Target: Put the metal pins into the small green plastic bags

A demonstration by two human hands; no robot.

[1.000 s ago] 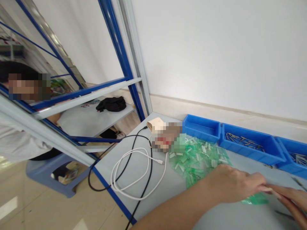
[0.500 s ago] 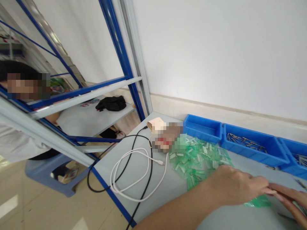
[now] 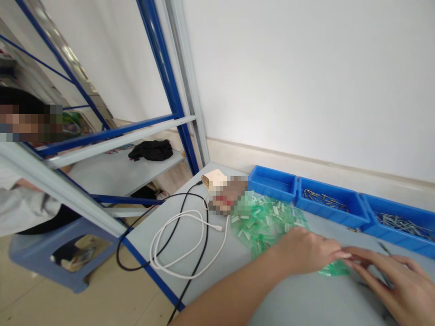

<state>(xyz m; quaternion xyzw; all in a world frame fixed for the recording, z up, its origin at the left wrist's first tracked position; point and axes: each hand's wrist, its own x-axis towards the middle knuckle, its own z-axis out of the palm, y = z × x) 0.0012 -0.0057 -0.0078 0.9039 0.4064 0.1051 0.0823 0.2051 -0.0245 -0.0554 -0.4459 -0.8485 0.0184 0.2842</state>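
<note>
On the pale grey desk (image 3: 217, 253), the left hand (image 3: 306, 256) and right hand (image 3: 390, 280) pinch one small green plastic bag (image 3: 335, 269) between fingertips; likely light, limp and slippery, best held at its edges.

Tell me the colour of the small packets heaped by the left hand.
Translucent green packets, seen clearest in the head view.
</note>
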